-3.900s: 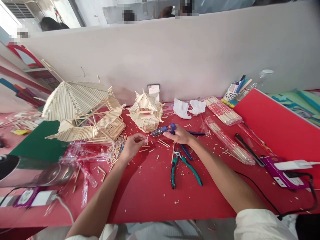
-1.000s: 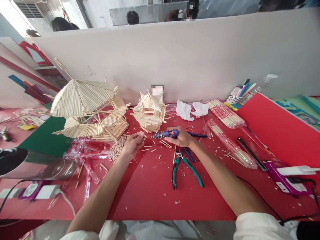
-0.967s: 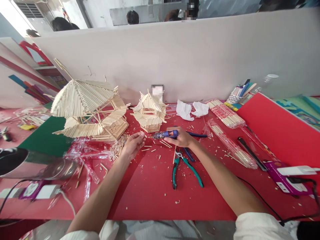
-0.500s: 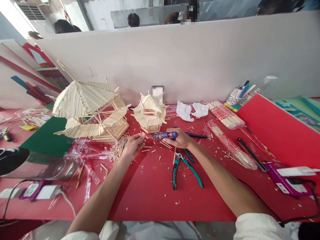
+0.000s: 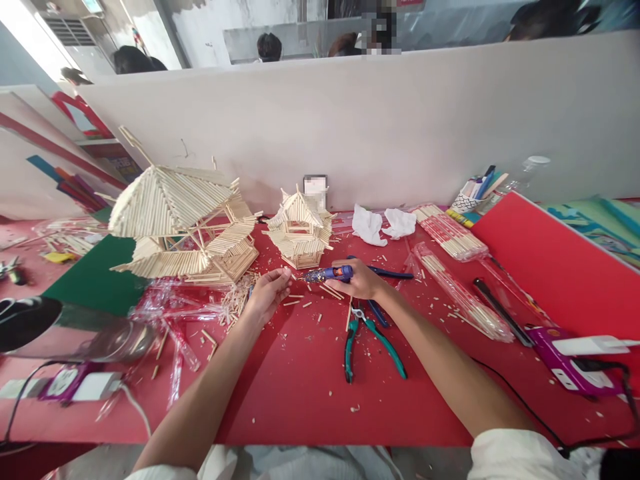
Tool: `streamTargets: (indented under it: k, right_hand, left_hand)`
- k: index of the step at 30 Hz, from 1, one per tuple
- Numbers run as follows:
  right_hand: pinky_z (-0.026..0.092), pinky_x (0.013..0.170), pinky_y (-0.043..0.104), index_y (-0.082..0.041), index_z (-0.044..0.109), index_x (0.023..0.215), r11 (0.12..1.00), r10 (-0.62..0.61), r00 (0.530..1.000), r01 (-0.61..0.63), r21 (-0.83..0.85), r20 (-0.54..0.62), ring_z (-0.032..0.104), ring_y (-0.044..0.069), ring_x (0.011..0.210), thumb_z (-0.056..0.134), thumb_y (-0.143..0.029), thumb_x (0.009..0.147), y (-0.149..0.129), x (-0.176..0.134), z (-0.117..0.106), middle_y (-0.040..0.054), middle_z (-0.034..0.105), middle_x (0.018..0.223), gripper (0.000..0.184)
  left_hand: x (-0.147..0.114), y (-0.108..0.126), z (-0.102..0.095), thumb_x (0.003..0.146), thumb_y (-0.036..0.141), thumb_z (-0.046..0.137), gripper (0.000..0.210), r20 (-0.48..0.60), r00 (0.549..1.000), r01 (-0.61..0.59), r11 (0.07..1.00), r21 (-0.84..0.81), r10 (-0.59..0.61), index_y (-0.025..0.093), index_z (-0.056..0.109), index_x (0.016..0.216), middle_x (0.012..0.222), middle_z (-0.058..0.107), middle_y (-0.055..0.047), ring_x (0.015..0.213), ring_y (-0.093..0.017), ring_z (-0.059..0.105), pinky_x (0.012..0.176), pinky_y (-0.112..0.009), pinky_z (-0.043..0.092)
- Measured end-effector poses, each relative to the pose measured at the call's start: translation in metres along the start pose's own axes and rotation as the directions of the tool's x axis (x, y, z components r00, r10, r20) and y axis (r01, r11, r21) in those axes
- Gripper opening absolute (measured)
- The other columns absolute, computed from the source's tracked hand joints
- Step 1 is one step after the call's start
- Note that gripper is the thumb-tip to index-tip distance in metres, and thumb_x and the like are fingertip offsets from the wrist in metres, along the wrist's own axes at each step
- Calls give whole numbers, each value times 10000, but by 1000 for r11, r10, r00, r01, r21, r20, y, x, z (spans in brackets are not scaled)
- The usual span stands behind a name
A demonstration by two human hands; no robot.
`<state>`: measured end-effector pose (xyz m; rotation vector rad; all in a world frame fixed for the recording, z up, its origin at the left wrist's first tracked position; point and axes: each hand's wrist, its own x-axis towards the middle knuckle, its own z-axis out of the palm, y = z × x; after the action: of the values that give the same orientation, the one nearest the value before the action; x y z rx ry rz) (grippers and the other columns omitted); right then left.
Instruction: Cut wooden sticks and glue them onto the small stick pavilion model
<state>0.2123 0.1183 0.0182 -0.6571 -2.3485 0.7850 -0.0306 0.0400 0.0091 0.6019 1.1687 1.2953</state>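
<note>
- The left hand point(image 5: 269, 292) is raised over the red table point(image 5: 290, 400), thumb and forefinger pinched together on what looks like a short piece of stick point(image 5: 293, 275), though it is too small to make out clearly.
- The right hand point(image 5: 361, 280) has its fingers curled around the handle of a blue hot glue gun point(image 5: 326, 274), whose nozzle points at the left fingertips and sits just beside them.
- Behind the glue gun stands the small stick pavilion point(image 5: 301, 233), upright, with a pointed roof.
- The large stick pavilion point(image 5: 173, 200) stands to its left, with clear plastic wrappers point(image 5: 175, 303) in front.
- Green-handled pliers point(image 5: 352, 343) lie with handles spread, nearer the person than the right hand; a blue-handled tool point(image 5: 393, 273) lies partly hidden by that hand.
- Cut sticks and crumbs are scattered between these things.
- Two crumpled white tissues point(image 5: 369, 225) and two packs of chopsticks point(image 5: 450, 233) lie farther right.
</note>
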Motion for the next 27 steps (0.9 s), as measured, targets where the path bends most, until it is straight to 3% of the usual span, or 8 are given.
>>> streamTargets:
  k: [3, 8, 13, 18, 22, 25, 27]
  right_hand:
    - [346, 595, 265, -222, 483, 668, 998, 27, 999, -28, 52, 21, 472, 140, 588, 612, -492, 886, -2, 0, -1, -21, 520, 639, 369]
    - [324, 576, 264, -222, 459, 642, 997, 68, 997, -66, 51, -41, 445, 132, 572, 630, -498, 861, -3, 2, -3, -34, 483, 613, 392]
    - [319, 575, 258, -208, 503, 658, 988, 97, 994, -102, 117, 50, 439, 123, 573, 638, -484, 858, -6, 1, -6, -46, 480, 597, 367]
    - [304, 552, 248, -201, 506, 648, 969, 108, 992, -121, 217, 73, 380, 108, 569, 640, -482, 851, -3, 0, -12, -58, 427, 587, 371]
    - [271, 509, 239, -198, 519, 610, 972, 140, 962, -179, 152, 236, 356, 91, 513, 641, -486, 866, 6, -1, -24, -73, 390, 531, 404]
    - [326, 480, 231, -195, 593, 655, 948, 203, 930, -265, 176, 305, 448, 95, 491, 613, -537, 888, 16, -5, -36, -49, 517, 560, 415]
    - [379, 462, 234, -183, 650, 720, 912, 293, 910, -358, 201, 294, 511, 102, 490, 602, -583, 889, 26, -9, -44, -3, 626, 645, 436]
  left_hand:
    - [-1, 1, 1, 503, 412, 958, 476, 4, 1000, 0, 1000, -4, 0, 150, 655, 761, 691, 589, 34, 640, -63, 549, 592, -161, 462]
    - [-2, 2, 2, 512, 400, 957, 467, 6, 1000, -10, 1000, 5, 10, 151, 666, 779, 715, 580, 37, 642, -57, 547, 588, -154, 462]
    - [-1, 0, 1, 498, 411, 960, 477, -10, 999, -34, 999, 16, 34, 154, 683, 789, 720, 591, 36, 635, -56, 543, 604, -167, 461]
    - [-1, 0, -2, 549, 457, 915, 410, -17, 989, -136, 952, 275, 146, 150, 720, 739, 665, 631, 10, 612, -89, 526, 606, -210, 417]
    - [-2, 5, -4, 621, 422, 866, 301, 71, 973, -225, 853, 472, 218, 166, 734, 708, 675, 683, -20, 642, -140, 560, 635, -242, 404]
    - [-3, 9, -5, 625, 385, 853, 253, 101, 972, -233, 817, 527, 212, 185, 706, 672, 653, 685, -19, 625, -163, 565, 616, -255, 378]
    - [-3, 12, -7, 603, 326, 862, 245, 73, 975, -212, 785, 582, 209, 196, 674, 695, 638, 686, -13, 598, -171, 560, 586, -257, 338]
